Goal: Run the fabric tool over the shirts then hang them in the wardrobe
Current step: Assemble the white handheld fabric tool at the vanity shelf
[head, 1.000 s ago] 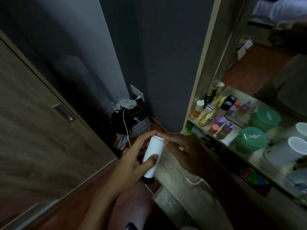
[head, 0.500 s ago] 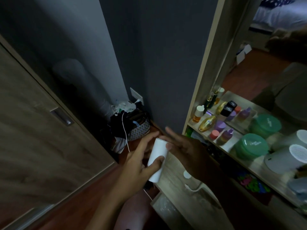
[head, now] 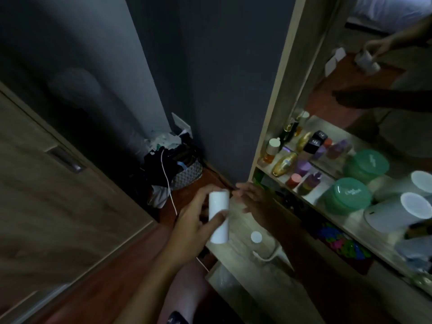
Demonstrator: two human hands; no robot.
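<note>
My left hand [head: 194, 220] grips a white cylindrical fabric tool [head: 218, 217], held nearly upright over the corner of a low wooden shelf [head: 243, 232]. My thumb crosses its front and my fingers wrap behind its top. My right hand [head: 254, 198] hovers just right of the tool with fingers spread, not touching it. A thin white cord [head: 167, 181] runs from below the tool toward a wall socket [head: 181, 123]. No shirts are in view. A wooden wardrobe door [head: 58, 195] with a recessed handle [head: 67, 160] fills the left.
A basket [head: 184, 171] stuffed with dark clothes sits in the corner on the floor. A small white round cap [head: 256, 236] lies on the shelf. To the right, a mirrored dresser holds perfume bottles [head: 284, 163], green tubs [head: 348, 195] and a white device [head: 397, 211].
My right hand has let go of the tool's top and drawn back to the right, fingers spread. My left hand keeps hold of the tool, lifted slightly.
</note>
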